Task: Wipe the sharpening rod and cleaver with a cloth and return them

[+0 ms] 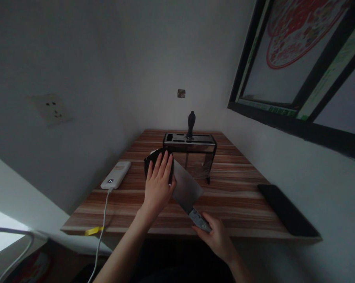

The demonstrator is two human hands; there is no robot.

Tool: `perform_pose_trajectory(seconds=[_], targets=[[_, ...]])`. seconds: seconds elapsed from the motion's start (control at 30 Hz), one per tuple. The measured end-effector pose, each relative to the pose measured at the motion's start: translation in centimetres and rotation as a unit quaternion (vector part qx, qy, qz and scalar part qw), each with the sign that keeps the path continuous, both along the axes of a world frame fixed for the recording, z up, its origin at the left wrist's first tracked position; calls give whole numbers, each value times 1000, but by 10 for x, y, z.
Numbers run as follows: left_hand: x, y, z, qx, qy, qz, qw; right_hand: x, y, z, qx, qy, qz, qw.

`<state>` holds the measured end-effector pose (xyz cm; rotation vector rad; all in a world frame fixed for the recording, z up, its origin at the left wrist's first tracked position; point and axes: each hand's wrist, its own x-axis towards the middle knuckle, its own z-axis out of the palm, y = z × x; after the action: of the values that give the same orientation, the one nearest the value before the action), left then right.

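Note:
A cleaver (187, 184) with a broad grey blade and a patterned grey handle is tilted over the table. My right hand (214, 236) is wrapped round its handle, near the table's front edge. My left hand (160, 181) holds a black, cloth-like piece (149, 162) at the far end of the blade, fingers long over it and thumb by the blade's edge. Part of the blade is hidden there. Just behind stands a knife block (189, 147) with a dark slotted top and clear sides, holding one black-handled tool (191, 122) upright.
On the left of the striped wooden table (236, 173) lies a white power bank (116, 175) with a white cable (102, 232) running off the front edge. Yellow tape (93, 230) sticks to that edge. A black phone-like slab (288, 210) lies at the right. Walls enclose the table.

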<state>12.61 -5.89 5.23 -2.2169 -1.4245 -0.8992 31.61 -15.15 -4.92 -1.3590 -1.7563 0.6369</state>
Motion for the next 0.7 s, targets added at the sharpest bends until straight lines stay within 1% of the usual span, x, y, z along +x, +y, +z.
perform_pose_trajectory(seconds=[0.2,0.43,0.6,0.7], targets=[[12,-15,-11,-19,29,-31,999,-1,0,6,-30,22,19,999],[29,-34,-28,-36,50,-83,995,1,4,1,-20,27,9,999],[36,-43,-34,-62,60,-134,987,0,3,10,-50,50,21,997],[41,-52,-38,-81,78,-168,979,0,3,13,-46,57,26,997]])
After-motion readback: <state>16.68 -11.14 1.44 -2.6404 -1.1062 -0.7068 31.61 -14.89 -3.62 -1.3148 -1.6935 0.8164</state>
